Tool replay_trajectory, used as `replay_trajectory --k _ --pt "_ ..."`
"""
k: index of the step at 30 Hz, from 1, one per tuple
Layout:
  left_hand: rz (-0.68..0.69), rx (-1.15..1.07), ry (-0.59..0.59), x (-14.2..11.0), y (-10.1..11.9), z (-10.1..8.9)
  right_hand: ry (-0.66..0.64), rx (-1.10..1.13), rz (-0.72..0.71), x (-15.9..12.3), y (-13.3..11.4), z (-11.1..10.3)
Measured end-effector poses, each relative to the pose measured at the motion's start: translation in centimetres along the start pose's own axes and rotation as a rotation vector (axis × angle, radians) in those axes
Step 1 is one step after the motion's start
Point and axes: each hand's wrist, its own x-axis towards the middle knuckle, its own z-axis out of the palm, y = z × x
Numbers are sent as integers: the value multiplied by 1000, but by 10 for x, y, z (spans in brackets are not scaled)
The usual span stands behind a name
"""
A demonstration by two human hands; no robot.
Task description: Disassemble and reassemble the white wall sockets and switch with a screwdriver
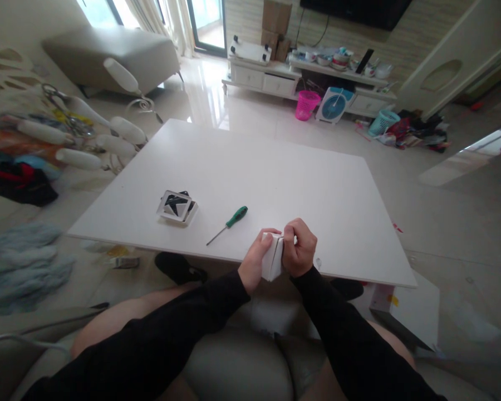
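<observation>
Both hands grip a small white box-like object [273,263] at the near edge of the white table [275,178]. My left hand [255,260] wraps around its left side with fingers curled over the top. My right hand [299,248] is closed in a fist against its right side. A green-handled screwdriver [228,224] lies on the table just left of my hands. Farther left sits a small white and black square piece [177,207].
A pink basket [306,104], a blue fan [333,104] and a teal basket [383,122] stand on the floor before a white TV cabinet [271,78]. A grey sofa [117,53] is back left. Clutter and white rods [79,133] lie left of the table.
</observation>
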Motion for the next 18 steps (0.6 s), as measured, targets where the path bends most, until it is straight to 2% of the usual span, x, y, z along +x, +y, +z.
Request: replay_trajectory --k 9,15,18 --pt "14 36 -1 0 -1 -1 14 54 -9 -6 0 2" --pt "-5 4 -16 1 -11 -1 -9 77 92 -8 -2 4" --pt "5 45 -44 2 -12 -3 -38 83 94 -8 -1 3"
